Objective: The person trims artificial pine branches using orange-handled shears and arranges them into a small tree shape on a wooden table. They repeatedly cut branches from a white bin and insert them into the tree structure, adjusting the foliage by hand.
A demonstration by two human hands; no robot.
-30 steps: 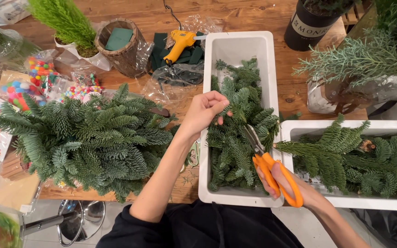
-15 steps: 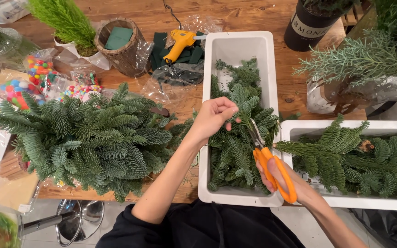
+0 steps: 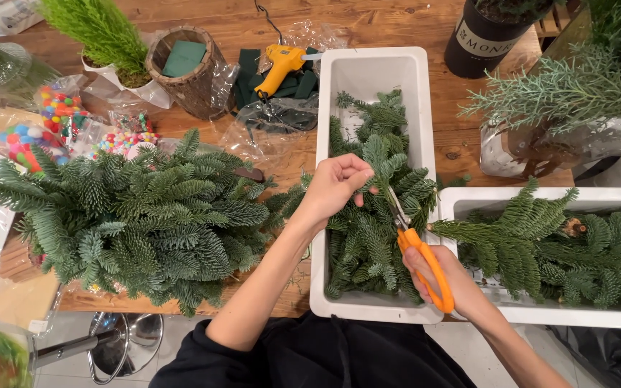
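Note:
My left hand (image 3: 333, 185) pinches a short fir sprig (image 3: 388, 167) above a white rectangular bin (image 3: 368, 72) filled with cut fir pieces. My right hand (image 3: 445, 276) grips orange-handled scissors (image 3: 417, 248), their blades set against the sprig's stem just below my left fingers. A large round arrangement of fir branches (image 3: 131, 215) sits on the wooden table to the left of my left forearm.
A second white bin (image 3: 540, 315) of fir branches lies at the right. At the back are a yellow glue gun (image 3: 282, 65), a bark-covered pot with green foam (image 3: 187, 68), bags of coloured pompoms (image 3: 30, 136), a dark pot (image 3: 486, 36) and silvery conifer sprays (image 3: 569, 90).
My left hand has come down and nearer with the sprig. The scissors have risen toward it, and their blades now meet the stem.

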